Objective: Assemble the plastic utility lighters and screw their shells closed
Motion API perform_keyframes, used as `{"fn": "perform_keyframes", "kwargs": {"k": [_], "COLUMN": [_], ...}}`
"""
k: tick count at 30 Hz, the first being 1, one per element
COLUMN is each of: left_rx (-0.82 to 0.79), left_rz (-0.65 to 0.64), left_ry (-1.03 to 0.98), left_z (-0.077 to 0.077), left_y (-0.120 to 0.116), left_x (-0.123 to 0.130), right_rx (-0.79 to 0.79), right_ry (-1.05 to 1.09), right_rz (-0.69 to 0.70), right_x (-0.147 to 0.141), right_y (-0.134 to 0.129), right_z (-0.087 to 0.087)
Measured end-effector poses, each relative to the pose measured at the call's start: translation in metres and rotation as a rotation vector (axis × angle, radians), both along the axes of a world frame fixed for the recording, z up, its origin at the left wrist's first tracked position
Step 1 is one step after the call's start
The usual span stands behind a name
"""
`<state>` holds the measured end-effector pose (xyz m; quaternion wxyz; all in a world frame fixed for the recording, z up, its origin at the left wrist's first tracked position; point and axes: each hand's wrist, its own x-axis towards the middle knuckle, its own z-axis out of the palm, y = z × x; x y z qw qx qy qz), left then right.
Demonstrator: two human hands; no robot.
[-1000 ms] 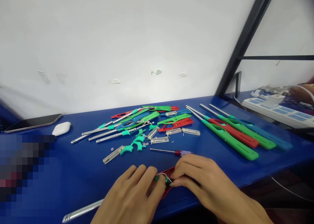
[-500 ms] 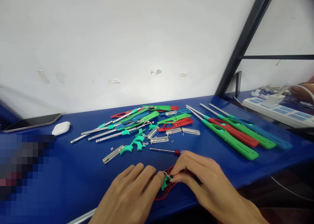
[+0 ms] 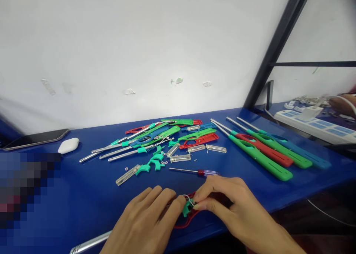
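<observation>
At the front of the desk, my left hand (image 3: 144,218) is closed over a red lighter casing half (image 3: 185,224). A metal lighter tube (image 3: 90,242) sticks out to the left from beneath that hand. Inside the casing sit a teal trigger (image 3: 186,210) and a looped white wire (image 3: 185,196). My right hand (image 3: 239,205) pinches with thumb and forefinger at a small dark part beside the trigger, mostly hidden by the fingertips. Just behind the right hand lies a screwdriver (image 3: 191,171) with a red and clear handle.
Behind my hands lie loose teal triggers (image 3: 157,157), clear fuel tanks (image 3: 180,158), and a pile of opened lighter parts (image 3: 150,137). Several whole lighters (image 3: 261,152) rest at right. A phone (image 3: 37,138) and white earbud case (image 3: 68,145) are at left. Another person's hand (image 3: 343,105) shows far right.
My right hand has shifted slightly down and right, showing more of the screwdriver handle. More of the metal tube shows at the lower left.
</observation>
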<state>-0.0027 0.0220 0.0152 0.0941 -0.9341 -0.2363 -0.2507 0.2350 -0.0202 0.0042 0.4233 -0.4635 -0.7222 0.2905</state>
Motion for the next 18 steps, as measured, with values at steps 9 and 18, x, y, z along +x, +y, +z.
{"fn": "perform_keyframes", "kwargs": {"k": [9,18], "left_rx": [-0.017,0.095], "left_rz": [0.000,-0.001], "left_ry": [0.029,-0.077], "left_z": [0.003,-0.016], "left_y": [-0.006,0.000], "left_x": [-0.008,-0.002], "right_rx": [-0.012,0.007], "right_ry": [0.010,-0.067], "right_rz": [0.020,0.045], "right_x": [0.004,0.008], "right_y": [0.004,0.006], "right_z": [0.000,-0.006]}}
